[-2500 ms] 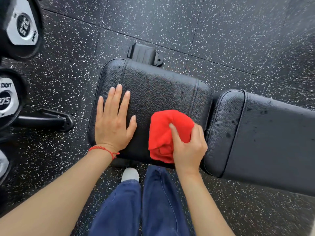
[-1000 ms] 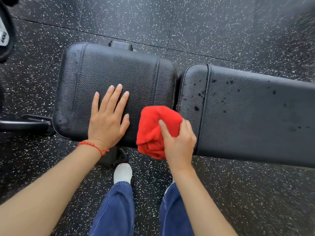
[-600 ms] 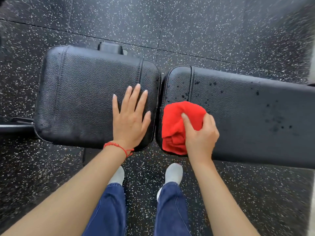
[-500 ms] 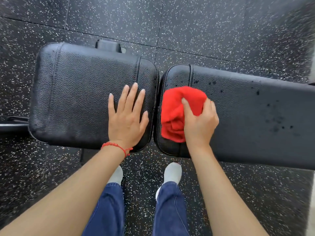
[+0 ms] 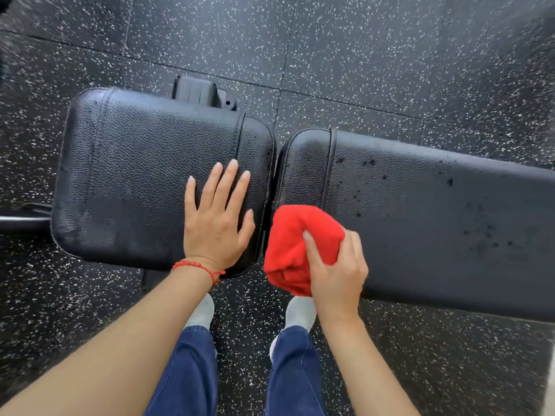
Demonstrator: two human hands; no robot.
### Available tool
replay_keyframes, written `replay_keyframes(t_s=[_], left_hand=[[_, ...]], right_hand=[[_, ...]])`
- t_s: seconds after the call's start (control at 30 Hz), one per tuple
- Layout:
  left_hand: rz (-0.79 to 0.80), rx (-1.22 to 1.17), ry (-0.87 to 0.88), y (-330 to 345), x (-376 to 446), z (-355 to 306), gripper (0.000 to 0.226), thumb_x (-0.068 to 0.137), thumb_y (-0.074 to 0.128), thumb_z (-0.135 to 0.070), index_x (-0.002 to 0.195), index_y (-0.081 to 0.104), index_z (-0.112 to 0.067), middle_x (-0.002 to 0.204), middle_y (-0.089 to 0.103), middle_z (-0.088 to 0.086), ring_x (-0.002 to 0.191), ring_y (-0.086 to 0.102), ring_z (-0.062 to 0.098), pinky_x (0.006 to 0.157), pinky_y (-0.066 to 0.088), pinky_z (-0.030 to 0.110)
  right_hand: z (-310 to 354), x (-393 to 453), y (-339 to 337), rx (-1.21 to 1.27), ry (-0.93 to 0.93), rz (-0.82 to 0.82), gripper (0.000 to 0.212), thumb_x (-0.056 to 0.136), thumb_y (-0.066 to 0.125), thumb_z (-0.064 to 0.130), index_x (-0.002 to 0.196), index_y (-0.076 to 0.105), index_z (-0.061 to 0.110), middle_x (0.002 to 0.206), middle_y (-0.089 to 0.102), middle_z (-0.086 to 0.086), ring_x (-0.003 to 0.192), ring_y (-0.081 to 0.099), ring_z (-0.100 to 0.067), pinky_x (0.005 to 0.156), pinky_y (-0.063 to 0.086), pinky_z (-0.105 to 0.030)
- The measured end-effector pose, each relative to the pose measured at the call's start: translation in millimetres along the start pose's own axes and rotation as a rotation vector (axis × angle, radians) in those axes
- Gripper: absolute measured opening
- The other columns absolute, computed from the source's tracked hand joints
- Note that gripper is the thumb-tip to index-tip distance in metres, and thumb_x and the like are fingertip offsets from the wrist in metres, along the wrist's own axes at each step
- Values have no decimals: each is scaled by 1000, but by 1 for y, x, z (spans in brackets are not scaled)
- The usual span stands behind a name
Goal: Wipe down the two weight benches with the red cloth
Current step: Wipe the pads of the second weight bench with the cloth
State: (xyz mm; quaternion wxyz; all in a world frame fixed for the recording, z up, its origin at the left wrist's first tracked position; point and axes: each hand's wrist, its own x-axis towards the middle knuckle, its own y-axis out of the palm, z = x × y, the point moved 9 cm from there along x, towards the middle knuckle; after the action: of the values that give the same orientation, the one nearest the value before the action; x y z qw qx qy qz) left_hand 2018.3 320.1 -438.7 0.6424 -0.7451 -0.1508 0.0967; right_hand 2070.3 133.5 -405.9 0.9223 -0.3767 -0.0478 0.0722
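Observation:
A black weight bench lies across the view in two padded parts: a seat pad (image 5: 135, 181) on the left and a long back pad (image 5: 435, 223) on the right, with a narrow gap between them. My left hand (image 5: 216, 226) rests flat on the seat pad's near right corner, fingers spread. My right hand (image 5: 336, 265) grips a bunched red cloth (image 5: 297, 247) pressed on the back pad's near left corner. Dark wet spots dot the back pad to the right of the cloth.
The floor is black speckled rubber tile (image 5: 360, 55). A black bracket (image 5: 201, 93) sticks out behind the seat pad, and a bench leg bar (image 5: 24, 220) runs off the left edge. My feet (image 5: 300, 310) in grey shoes stand right in front of the bench.
The cloth crossed from the seat pad to the back pad, swept up toward its far edge, and has now come back down to the near left corner. My left hand slid right along the seat pad.

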Motion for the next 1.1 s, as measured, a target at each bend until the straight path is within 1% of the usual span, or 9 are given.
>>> replay_keyframes(t_s=[0.07, 0.13, 0.3, 0.5, 0.67, 0.77, 0.87, 0.93, 1.1], left_hand=[[-3, 11, -1, 0, -1, 0, 55, 87, 42, -31, 138, 44, -12, 147, 36, 10, 136, 29, 26, 109, 17, 55], [-10, 14, -1, 0, -1, -1, 56, 87, 41, -31, 139, 43, -12, 148, 35, 10, 137, 29, 27, 110, 16, 55], [-21, 20, 3, -1, -2, -2, 57, 87, 40, -32, 140, 42, -12, 148, 35, 11, 136, 29, 27, 110, 16, 55], [-48, 23, 10, -1, -4, -2, 56, 88, 40, -32, 140, 41, -12, 148, 35, 10, 136, 29, 27, 110, 16, 54], [-30, 20, 1, 1, -4, -2, 54, 88, 39, -30, 139, 41, -11, 148, 35, 11, 136, 28, 28, 110, 13, 54], [-28, 25, 1, 2, -4, -6, 53, 88, 40, -27, 138, 42, -9, 146, 36, 14, 135, 30, 31, 108, 16, 57], [-52, -45, -87, -6, -3, -11, 51, 86, 41, -24, 133, 47, -5, 144, 39, 16, 133, 32, 33, 106, 19, 58], [-73, -108, -107, -11, 0, -28, 50, 84, 42, -22, 130, 50, -3, 143, 39, 17, 133, 32, 32, 106, 21, 56], [-22, -247, 9, 8, 12, -92, 53, 85, 40, -21, 134, 46, -3, 146, 35, 19, 135, 29, 33, 108, 21, 51]], right_hand=[[-4, -10, -2, 4, -2, 25, 36, 81, 63, 31, 92, 60, -2, 80, 57, -9, 75, 50, -10, 75, 39, -12], [-5, -1, -2, 4, -13, 16, 36, 80, 63, 32, 88, 60, -3, 76, 56, -10, 73, 49, -12, 71, 41, -20], [2, 57, 0, 30, -48, -86, 40, 78, 65, 32, 84, 61, -8, 74, 58, -18, 71, 50, -22, 68, 38, -27], [1, 117, -3, -11, -47, -171, 38, 79, 69, 29, 91, 61, -6, 85, 62, -23, 82, 59, -36, 73, 30, -32], [-19, 83, -22, 4, 17, -150, 36, 77, 70, 28, 85, 60, -6, 81, 62, -23, 77, 60, -35, 71, 33, -32], [-36, 51, -38, 17, 54, -110, 36, 76, 70, 30, 78, 60, -4, 73, 60, -19, 69, 56, -29, 67, 34, -27], [-47, 30, -50, 15, 77, -79, 41, 76, 64, 39, 75, 58, -2, 70, 57, -15, 66, 49, -18, 64, 31, -20], [-50, 33, -50, 6, 79, -75, 41, 76, 61, 39, 76, 59, -2, 71, 57, -15, 67, 49, -18, 65, 34, -22], [-38, 80, -40, -4, 27, -140, 39, 77, 67, 33, 79, 59, -5, 72, 58, -20, 71, 50, -22, 66, 33, -29]])
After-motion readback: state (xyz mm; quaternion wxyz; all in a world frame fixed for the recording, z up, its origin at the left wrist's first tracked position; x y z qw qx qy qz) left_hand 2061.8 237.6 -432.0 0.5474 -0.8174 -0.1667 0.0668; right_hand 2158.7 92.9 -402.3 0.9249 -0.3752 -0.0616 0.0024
